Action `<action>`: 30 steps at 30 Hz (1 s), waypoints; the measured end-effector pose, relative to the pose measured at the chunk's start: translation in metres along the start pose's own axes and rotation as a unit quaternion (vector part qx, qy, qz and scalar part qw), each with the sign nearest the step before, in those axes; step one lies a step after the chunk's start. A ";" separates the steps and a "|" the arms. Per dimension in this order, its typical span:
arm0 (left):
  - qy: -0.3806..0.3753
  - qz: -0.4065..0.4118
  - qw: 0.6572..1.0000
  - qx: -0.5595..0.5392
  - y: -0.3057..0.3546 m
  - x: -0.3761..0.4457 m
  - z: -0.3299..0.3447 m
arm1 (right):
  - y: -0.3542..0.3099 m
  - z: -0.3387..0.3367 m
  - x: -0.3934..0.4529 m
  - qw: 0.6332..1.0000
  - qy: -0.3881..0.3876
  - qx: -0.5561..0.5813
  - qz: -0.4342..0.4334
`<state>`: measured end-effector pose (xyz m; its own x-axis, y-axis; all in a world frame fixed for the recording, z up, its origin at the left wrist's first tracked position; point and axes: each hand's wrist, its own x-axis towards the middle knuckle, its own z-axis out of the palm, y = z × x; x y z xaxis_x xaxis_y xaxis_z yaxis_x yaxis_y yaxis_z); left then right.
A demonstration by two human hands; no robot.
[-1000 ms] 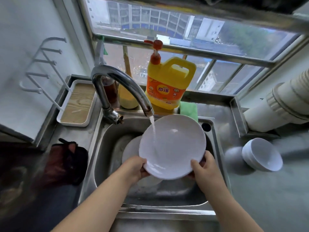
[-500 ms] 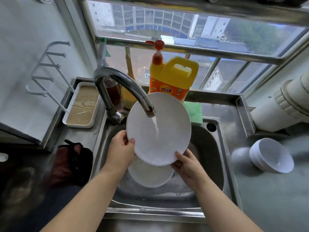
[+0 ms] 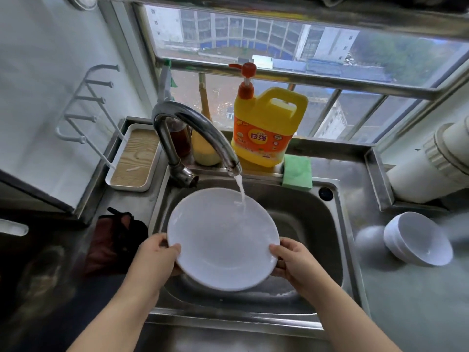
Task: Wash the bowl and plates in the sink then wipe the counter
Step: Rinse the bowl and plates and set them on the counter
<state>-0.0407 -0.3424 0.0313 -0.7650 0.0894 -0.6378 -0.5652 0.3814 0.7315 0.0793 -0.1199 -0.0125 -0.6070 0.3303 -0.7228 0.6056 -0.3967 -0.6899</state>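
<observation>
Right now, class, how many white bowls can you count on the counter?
2 at least: white round bowls nested together, tipped on their side on the grey metal counter right of the sink; more could be hidden within the stack.

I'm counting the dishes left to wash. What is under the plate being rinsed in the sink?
Under the plate, held by the left hand and right hand, only bare wet sink shows around its edge. Anything lying directly beneath is covered by the plate.
</observation>
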 end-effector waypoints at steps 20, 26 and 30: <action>-0.184 -0.110 0.977 0.015 -0.013 0.019 0.104 | -0.012 -0.091 -0.058 0.951 0.189 -0.127 -0.209; -0.129 -0.005 0.992 0.012 0.013 0.033 0.099 | 0.003 -0.080 -0.033 0.961 0.197 -0.042 -0.191; -0.100 0.095 0.990 0.042 0.026 0.043 0.074 | 0.011 -0.061 -0.012 0.973 0.156 -0.033 -0.166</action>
<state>-0.0657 -0.2605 0.0048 -0.7746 0.3437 -0.5310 -0.3822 0.4145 0.8259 0.1241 -0.0761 -0.0138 -0.5958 0.6789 -0.4292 0.4408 -0.1703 -0.8813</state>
